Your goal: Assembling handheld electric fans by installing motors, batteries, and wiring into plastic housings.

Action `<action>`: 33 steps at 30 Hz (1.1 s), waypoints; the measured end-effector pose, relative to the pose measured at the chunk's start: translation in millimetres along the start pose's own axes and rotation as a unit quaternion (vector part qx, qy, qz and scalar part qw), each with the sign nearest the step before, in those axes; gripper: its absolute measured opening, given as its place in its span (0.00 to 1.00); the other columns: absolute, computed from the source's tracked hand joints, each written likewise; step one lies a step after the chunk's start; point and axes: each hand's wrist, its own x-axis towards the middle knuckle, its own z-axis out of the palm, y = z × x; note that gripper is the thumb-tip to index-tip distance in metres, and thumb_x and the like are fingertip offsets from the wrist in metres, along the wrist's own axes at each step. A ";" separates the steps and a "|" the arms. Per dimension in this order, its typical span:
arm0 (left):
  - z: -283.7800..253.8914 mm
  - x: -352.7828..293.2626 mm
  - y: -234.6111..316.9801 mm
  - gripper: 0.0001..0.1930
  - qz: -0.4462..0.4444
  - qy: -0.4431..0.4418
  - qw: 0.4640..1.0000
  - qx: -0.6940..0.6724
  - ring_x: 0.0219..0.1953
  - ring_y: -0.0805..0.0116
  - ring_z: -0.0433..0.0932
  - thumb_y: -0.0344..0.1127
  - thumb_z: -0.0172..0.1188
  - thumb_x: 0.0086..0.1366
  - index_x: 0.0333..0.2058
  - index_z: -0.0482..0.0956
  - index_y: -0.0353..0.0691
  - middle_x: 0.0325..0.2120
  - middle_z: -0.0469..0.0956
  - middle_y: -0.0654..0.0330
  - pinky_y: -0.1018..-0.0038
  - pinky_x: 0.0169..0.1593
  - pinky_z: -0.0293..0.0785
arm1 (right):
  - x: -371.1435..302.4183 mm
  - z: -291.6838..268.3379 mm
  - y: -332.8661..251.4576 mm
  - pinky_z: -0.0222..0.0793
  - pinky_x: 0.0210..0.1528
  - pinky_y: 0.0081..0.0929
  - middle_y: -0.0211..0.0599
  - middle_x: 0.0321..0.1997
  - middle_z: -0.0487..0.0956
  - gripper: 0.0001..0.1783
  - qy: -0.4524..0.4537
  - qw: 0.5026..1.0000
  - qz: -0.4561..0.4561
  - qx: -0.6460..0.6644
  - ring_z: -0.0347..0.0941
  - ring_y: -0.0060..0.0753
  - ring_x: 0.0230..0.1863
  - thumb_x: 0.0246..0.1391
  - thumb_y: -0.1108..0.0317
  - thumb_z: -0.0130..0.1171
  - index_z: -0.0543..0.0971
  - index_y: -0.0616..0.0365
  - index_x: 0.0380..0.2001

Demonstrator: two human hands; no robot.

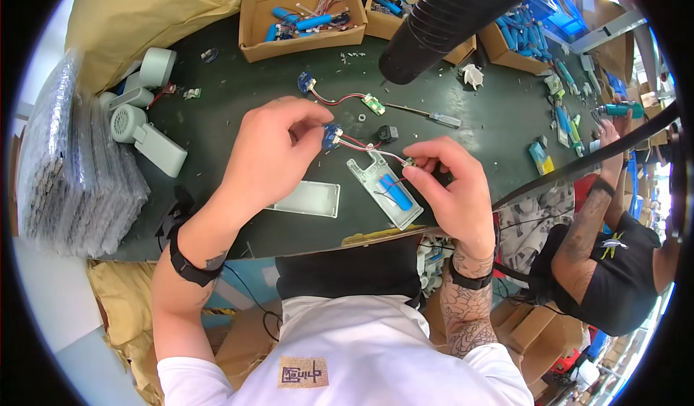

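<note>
My left hand [271, 153] pinches a small blue round circuit board [332, 136] between thumb and fingertips. Red and white wires [369, 148] run from it to a small green circuit board [409, 162], gripped at the fingertips of my right hand [454, 186]. Just below the wires, a pale grey-green plastic housing half [405, 217] lies with its inside up, a blue cylindrical battery [395, 192] in it. Under my left wrist, a second pale shell [312, 199] is partly covered. Beside the wires sits a small black block [388, 134].
Farther back lie another wired board pair [374, 104] and a screwdriver [441, 119]. Cardboard boxes [303, 47] of batteries and wired parts line the far edge. Left are pale fan housings [160, 149] and stacked bubble-wrap bags [79, 167]. A black flexible hose [448, 27] hangs overhead. A co-worker [607, 261] works at right.
</note>
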 end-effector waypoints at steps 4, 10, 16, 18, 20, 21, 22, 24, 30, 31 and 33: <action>0.8 0.6 -2.1 0.10 -0.004 -0.003 1.000 -0.021 0.36 0.77 0.80 0.20 0.63 0.65 0.44 0.86 0.35 0.36 0.82 0.61 0.79 0.38 0.76 | 2.6 4.2 -0.7 0.73 0.40 0.27 0.35 0.36 0.80 0.12 0.020 1.000 -0.018 0.003 0.76 0.29 0.36 0.53 0.77 0.71 0.84 0.61 0.42; 6.9 1.1 -2.5 0.08 0.045 0.022 0.998 -0.039 0.28 0.70 0.81 0.23 0.62 0.64 0.41 0.86 0.34 0.31 0.82 0.57 0.74 0.34 0.77 | 12.6 10.0 -6.2 0.73 0.40 0.27 0.36 0.38 0.81 0.13 0.050 0.995 -0.073 -0.055 0.76 0.31 0.36 0.52 0.77 0.72 0.85 0.61 0.42; 8.4 -2.0 3.3 0.08 0.109 0.033 0.992 -0.056 0.29 0.69 0.82 0.20 0.62 0.64 0.41 0.85 0.33 0.34 0.82 0.56 0.75 0.35 0.78 | 36.2 32.4 -18.5 0.72 0.45 0.40 0.37 0.35 0.77 0.09 0.040 0.976 -0.178 -0.118 0.73 0.46 0.41 0.50 0.73 0.72 0.86 0.57 0.36; 8.2 -1.9 3.9 0.08 0.134 0.048 0.989 -0.047 0.30 0.69 0.83 0.20 0.62 0.65 0.41 0.85 0.33 0.35 0.82 0.56 0.74 0.35 0.78 | 40.6 36.1 -16.5 0.71 0.44 0.39 0.34 0.34 0.75 0.07 0.024 0.974 -0.189 -0.124 0.71 0.44 0.40 0.49 0.73 0.72 0.86 0.56 0.33; 7.2 -1.5 2.6 0.07 0.147 0.048 0.987 -0.038 0.30 0.68 0.83 0.21 0.62 0.65 0.41 0.84 0.33 0.35 0.83 0.56 0.74 0.35 0.78 | 41.7 35.6 -16.0 0.70 0.43 0.38 0.34 0.34 0.75 0.06 0.025 0.974 -0.189 -0.119 0.71 0.43 0.40 0.49 0.73 0.72 0.87 0.55 0.33; 7.1 -2.0 3.2 0.07 0.145 0.049 0.987 -0.038 0.30 0.68 0.83 0.21 0.62 0.65 0.41 0.84 0.33 0.35 0.83 0.56 0.74 0.35 0.78 | 41.1 35.5 -15.2 0.70 0.43 0.38 0.33 0.35 0.76 0.06 0.025 0.975 -0.187 -0.115 0.72 0.42 0.40 0.49 0.73 0.72 0.87 0.54 0.33; 6.3 -2.3 5.4 0.06 0.136 0.039 0.989 -0.047 0.30 0.68 0.83 0.21 0.63 0.65 0.40 0.84 0.33 0.34 0.82 0.56 0.74 0.35 0.78 | 40.5 35.8 -14.5 0.70 0.43 0.38 0.33 0.35 0.76 0.06 0.023 0.976 -0.186 -0.114 0.72 0.42 0.40 0.49 0.73 0.72 0.87 0.54 0.33; 5.8 -2.8 5.7 0.06 0.127 0.030 0.990 -0.056 0.29 0.68 0.82 0.21 0.63 0.65 0.40 0.84 0.33 0.34 0.82 0.56 0.74 0.35 0.78 | 40.0 36.2 -14.4 0.68 0.42 0.37 0.31 0.35 0.76 0.05 0.022 0.978 -0.182 -0.102 0.72 0.40 0.40 0.49 0.73 0.72 0.86 0.53 0.32; 2.9 -2.6 5.4 0.05 0.122 0.017 0.991 -0.061 0.28 0.69 0.81 0.24 0.65 0.65 0.40 0.84 0.33 0.32 0.81 0.58 0.73 0.34 0.76 | 40.0 35.8 -17.2 0.64 0.40 0.36 0.28 0.34 0.77 0.04 0.014 0.976 -0.197 -0.097 0.72 0.39 0.38 0.48 0.74 0.71 0.85 0.53 0.28; 2.8 -2.6 5.1 0.05 0.121 0.007 0.991 -0.062 0.28 0.69 0.80 0.25 0.65 0.66 0.39 0.83 0.33 0.31 0.81 0.58 0.73 0.34 0.76 | 40.0 34.8 -17.5 0.64 0.40 0.36 0.28 0.34 0.77 0.04 0.014 0.976 -0.197 -0.097 0.72 0.39 0.38 0.48 0.74 0.71 0.85 0.53 0.28; 2.4 -3.2 5.9 0.04 0.120 -0.003 0.991 -0.064 0.28 0.69 0.79 0.25 0.66 0.66 0.39 0.83 0.33 0.31 0.80 0.58 0.72 0.34 0.75 | 40.9 32.4 -17.5 0.64 0.39 0.36 0.28 0.33 0.77 0.05 0.010 0.969 -0.229 -0.095 0.71 0.39 0.38 0.46 0.75 0.70 0.84 0.54 0.27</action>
